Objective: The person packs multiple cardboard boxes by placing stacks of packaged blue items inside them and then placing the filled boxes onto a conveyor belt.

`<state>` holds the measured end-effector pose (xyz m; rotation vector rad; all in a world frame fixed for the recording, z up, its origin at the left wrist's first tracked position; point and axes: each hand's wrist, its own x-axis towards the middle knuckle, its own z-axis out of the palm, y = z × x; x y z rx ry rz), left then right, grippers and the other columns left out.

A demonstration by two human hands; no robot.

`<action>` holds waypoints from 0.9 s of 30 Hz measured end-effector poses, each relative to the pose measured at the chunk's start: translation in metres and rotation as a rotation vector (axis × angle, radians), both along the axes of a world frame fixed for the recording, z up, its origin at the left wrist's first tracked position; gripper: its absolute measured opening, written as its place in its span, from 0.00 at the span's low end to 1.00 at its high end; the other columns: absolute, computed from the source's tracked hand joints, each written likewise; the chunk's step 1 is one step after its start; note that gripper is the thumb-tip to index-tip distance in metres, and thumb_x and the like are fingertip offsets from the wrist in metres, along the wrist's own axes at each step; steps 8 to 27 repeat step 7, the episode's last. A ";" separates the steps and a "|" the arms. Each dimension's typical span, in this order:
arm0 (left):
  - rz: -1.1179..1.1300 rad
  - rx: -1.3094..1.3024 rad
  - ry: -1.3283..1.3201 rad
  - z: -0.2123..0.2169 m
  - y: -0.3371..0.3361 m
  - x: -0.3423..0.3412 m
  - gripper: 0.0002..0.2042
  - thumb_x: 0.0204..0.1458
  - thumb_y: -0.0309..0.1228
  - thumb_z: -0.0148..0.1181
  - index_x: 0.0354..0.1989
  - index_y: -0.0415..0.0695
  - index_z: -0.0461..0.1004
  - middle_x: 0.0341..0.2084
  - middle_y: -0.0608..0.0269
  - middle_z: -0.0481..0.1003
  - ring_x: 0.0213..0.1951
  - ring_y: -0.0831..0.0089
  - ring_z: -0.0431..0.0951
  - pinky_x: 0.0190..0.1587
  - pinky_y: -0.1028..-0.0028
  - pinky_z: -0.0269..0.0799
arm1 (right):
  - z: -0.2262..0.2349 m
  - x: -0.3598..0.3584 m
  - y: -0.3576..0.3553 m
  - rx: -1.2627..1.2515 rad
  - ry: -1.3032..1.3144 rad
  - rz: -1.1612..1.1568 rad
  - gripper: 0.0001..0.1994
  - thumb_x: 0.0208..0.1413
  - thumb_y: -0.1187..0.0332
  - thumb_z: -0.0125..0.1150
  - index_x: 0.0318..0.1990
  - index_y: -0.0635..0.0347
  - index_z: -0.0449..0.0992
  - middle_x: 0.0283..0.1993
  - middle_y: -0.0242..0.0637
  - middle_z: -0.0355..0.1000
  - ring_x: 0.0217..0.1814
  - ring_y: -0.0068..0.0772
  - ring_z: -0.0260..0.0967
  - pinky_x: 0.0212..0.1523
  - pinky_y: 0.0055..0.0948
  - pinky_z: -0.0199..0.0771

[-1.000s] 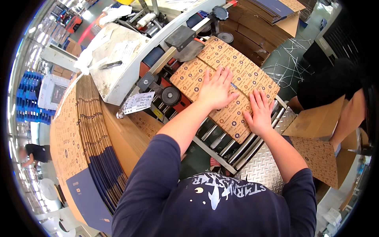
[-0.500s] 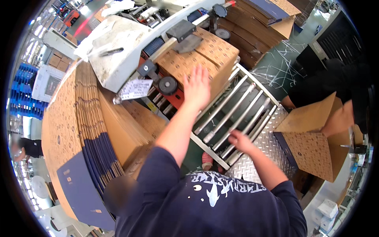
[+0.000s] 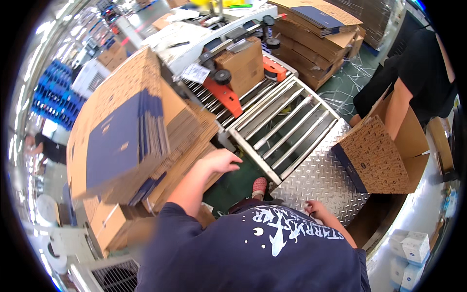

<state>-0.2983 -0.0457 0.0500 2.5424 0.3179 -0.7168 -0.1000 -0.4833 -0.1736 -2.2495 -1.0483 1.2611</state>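
My left hand [image 3: 223, 160] is empty, its fingers stretched out loosely beside a stack of flattened patterned cartons [image 3: 121, 138] with dark blue panels. My right hand [image 3: 317, 209] hovers over the near edge of the diamond-plate metal table [image 3: 311, 180], fingers slightly bent and apart, nothing visible in them. A closed brown carton [image 3: 245, 68] sits between the orange side guides of a carton-sealing machine [image 3: 221, 78], away from both hands. At the right, an open patterned carton [image 3: 372, 155] stands tilted on the metal table, with another person's arm [image 3: 400, 107] reaching into it.
A roller conveyor [image 3: 287, 129] joins the machine to the metal table. More flattened cartons [image 3: 311, 53] are piled beyond, with loose strapping [image 3: 348, 80] on the floor. Blue pallets [image 3: 58, 95] stand far left; small white boxes [image 3: 413, 248] lie at lower right.
The carton has moved farther into the sealing machine. My left hand has left its top and dropped toward the flattened cartons. My right hand has moved back from the rollers. The view has shifted.
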 end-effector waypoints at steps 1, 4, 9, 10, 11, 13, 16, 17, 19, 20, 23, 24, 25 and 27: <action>0.105 0.087 -0.318 0.025 -0.018 -0.020 0.17 0.48 0.33 0.62 0.48 0.45 0.74 0.44 0.56 0.76 0.46 0.60 0.76 0.50 0.66 0.72 | 0.008 -0.001 -0.006 0.042 0.026 -0.096 0.23 0.51 0.57 0.60 0.53 0.58 0.72 0.43 0.50 0.75 0.46 0.49 0.73 0.47 0.38 0.72; 0.328 0.505 -0.768 0.109 -0.047 -0.092 0.13 0.49 0.36 0.62 0.43 0.47 0.77 0.39 0.59 0.78 0.42 0.62 0.77 0.47 0.67 0.74 | 0.026 -0.001 -0.032 0.110 0.052 -0.228 0.22 0.51 0.58 0.62 0.52 0.59 0.73 0.43 0.48 0.76 0.47 0.43 0.74 0.48 0.38 0.72; 0.328 1.016 -0.722 0.198 -0.068 -0.143 0.20 0.48 0.40 0.65 0.50 0.51 0.74 0.48 0.59 0.75 0.54 0.65 0.72 0.58 0.66 0.67 | 0.014 -0.011 -0.092 0.005 -0.015 -0.101 0.22 0.52 0.61 0.63 0.54 0.58 0.72 0.44 0.46 0.76 0.44 0.39 0.75 0.51 0.36 0.71; 0.328 1.016 -0.722 0.198 -0.068 -0.143 0.20 0.48 0.40 0.65 0.50 0.51 0.74 0.48 0.59 0.75 0.54 0.65 0.72 0.58 0.66 0.67 | 0.014 -0.011 -0.092 0.005 -0.015 -0.101 0.22 0.52 0.61 0.63 0.54 0.58 0.72 0.44 0.46 0.76 0.44 0.39 0.75 0.51 0.36 0.71; 0.328 1.016 -0.722 0.198 -0.068 -0.143 0.20 0.48 0.40 0.65 0.50 0.51 0.74 0.48 0.59 0.75 0.54 0.65 0.72 0.58 0.66 0.67 | 0.014 -0.011 -0.092 0.005 -0.015 -0.101 0.22 0.52 0.61 0.63 0.54 0.58 0.72 0.44 0.46 0.76 0.44 0.39 0.75 0.51 0.36 0.71; 0.328 1.016 -0.722 0.198 -0.068 -0.143 0.20 0.48 0.40 0.65 0.50 0.51 0.74 0.48 0.59 0.75 0.54 0.65 0.72 0.58 0.66 0.67 | 0.014 -0.011 -0.092 0.005 -0.015 -0.101 0.22 0.52 0.61 0.63 0.54 0.58 0.72 0.44 0.46 0.76 0.44 0.39 0.75 0.51 0.36 0.71; 0.328 1.016 -0.722 0.198 -0.068 -0.143 0.20 0.48 0.40 0.65 0.50 0.51 0.74 0.48 0.59 0.75 0.54 0.65 0.72 0.58 0.66 0.67 | 0.014 -0.011 -0.092 0.005 -0.015 -0.101 0.22 0.52 0.61 0.63 0.54 0.58 0.72 0.44 0.46 0.76 0.44 0.39 0.75 0.51 0.36 0.71; 0.328 1.016 -0.722 0.198 -0.068 -0.143 0.20 0.48 0.40 0.65 0.50 0.51 0.74 0.48 0.59 0.75 0.54 0.65 0.72 0.58 0.66 0.67 | 0.014 -0.011 -0.092 0.005 -0.015 -0.101 0.22 0.52 0.61 0.63 0.54 0.58 0.72 0.44 0.46 0.76 0.44 0.39 0.75 0.51 0.36 0.71; 0.328 1.016 -0.722 0.198 -0.068 -0.143 0.20 0.48 0.40 0.65 0.50 0.51 0.74 0.48 0.59 0.75 0.54 0.65 0.72 0.58 0.66 0.67 | 0.014 -0.011 -0.092 0.005 -0.015 -0.101 0.22 0.52 0.61 0.63 0.54 0.58 0.72 0.44 0.46 0.76 0.44 0.39 0.75 0.51 0.36 0.71; 0.328 1.016 -0.722 0.198 -0.068 -0.143 0.20 0.48 0.40 0.65 0.50 0.51 0.74 0.48 0.59 0.75 0.54 0.65 0.72 0.58 0.66 0.67 | 0.014 -0.011 -0.092 0.005 -0.015 -0.101 0.22 0.52 0.61 0.63 0.54 0.58 0.72 0.44 0.46 0.76 0.44 0.39 0.75 0.51 0.36 0.71; 0.328 1.016 -0.722 0.198 -0.068 -0.143 0.20 0.48 0.40 0.65 0.50 0.51 0.74 0.48 0.59 0.75 0.54 0.65 0.72 0.58 0.66 0.67 | 0.014 -0.011 -0.092 0.005 -0.015 -0.101 0.22 0.52 0.61 0.63 0.54 0.58 0.72 0.44 0.46 0.76 0.44 0.39 0.75 0.51 0.36 0.71; 0.328 1.016 -0.722 0.198 -0.068 -0.143 0.20 0.48 0.40 0.65 0.50 0.51 0.74 0.48 0.59 0.75 0.54 0.65 0.72 0.58 0.66 0.67 | 0.014 -0.011 -0.092 0.005 -0.015 -0.101 0.22 0.52 0.61 0.63 0.54 0.58 0.72 0.44 0.46 0.76 0.44 0.39 0.75 0.51 0.36 0.71; 0.328 1.016 -0.722 0.198 -0.068 -0.143 0.20 0.48 0.40 0.65 0.50 0.51 0.74 0.48 0.59 0.75 0.54 0.65 0.72 0.58 0.66 0.67 | 0.014 -0.011 -0.092 0.005 -0.015 -0.101 0.22 0.52 0.61 0.63 0.54 0.58 0.72 0.44 0.46 0.76 0.44 0.39 0.75 0.51 0.36 0.71; 0.328 1.016 -0.722 0.198 -0.068 -0.143 0.20 0.48 0.40 0.65 0.50 0.51 0.74 0.48 0.59 0.75 0.54 0.65 0.72 0.58 0.66 0.67 | 0.014 -0.011 -0.092 0.005 -0.015 -0.101 0.22 0.52 0.61 0.63 0.54 0.58 0.72 0.44 0.46 0.76 0.44 0.39 0.75 0.51 0.36 0.71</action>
